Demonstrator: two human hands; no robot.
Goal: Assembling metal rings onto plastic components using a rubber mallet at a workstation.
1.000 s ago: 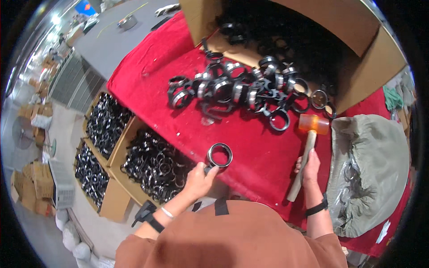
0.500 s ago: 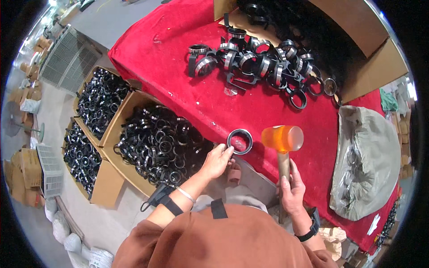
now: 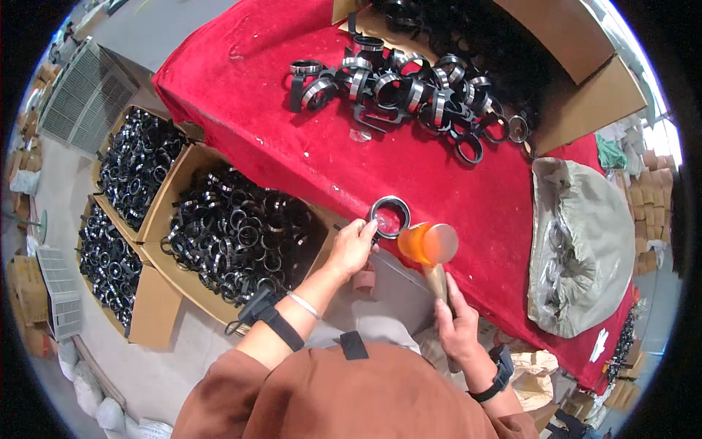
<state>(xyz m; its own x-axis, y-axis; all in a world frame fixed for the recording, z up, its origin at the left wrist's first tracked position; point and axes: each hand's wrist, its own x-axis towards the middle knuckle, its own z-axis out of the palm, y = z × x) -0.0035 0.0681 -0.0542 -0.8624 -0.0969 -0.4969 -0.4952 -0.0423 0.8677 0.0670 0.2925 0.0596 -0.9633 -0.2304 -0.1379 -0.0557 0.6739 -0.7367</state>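
Note:
My left hand (image 3: 352, 247) pinches the near-left edge of a black ring with a silvery band (image 3: 390, 216), close to the near edge of the red-covered table (image 3: 307, 157). Wrapped round the wooden handle of a mallet (image 3: 428, 245), my right hand (image 3: 458, 323) is closed. The mallet's translucent orange head is beside the ring, to its lower right; I cannot tell whether they touch. Farther back on the red cloth lies a heap of similar black and silver rings with brackets (image 3: 409, 91).
A large open carton (image 3: 592, 110) with black parts stands at the far right. A grey-green cloth bag (image 3: 585, 249) lies on the table's right side. On the floor at left, several open cartons (image 3: 164, 194) hold many black and silver rings.
The mallet in my right hand has moved left and slightly down, closer to the ring. My left hand keeps hold of the ring. The whole view has shifted a little.

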